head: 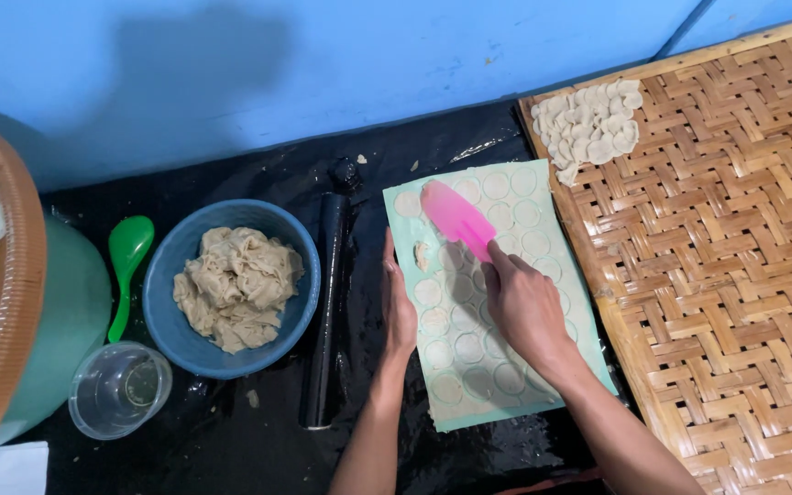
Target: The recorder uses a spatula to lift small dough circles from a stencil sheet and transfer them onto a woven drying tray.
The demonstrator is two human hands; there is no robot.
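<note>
On the black sheet: pale green mat [469, 403], dough rounds mostly unlifted; my right hand [524, 307] clamped on pink scraper [456, 218], left hand [399, 307] flat, fingers together, steadying the edge. Woven tray [735, 275]: one small pile [588, 128].

2 hands [399, 307], 1 pink spatula [456, 219], 1 pale green sheet [543, 174] of dough rounds too many to count surely, 1 blue bowl [165, 275], 1 green spoon [126, 252], 1 clear cup [119, 390], 1 black roller [327, 302], 1 woven tray [735, 275].
</note>
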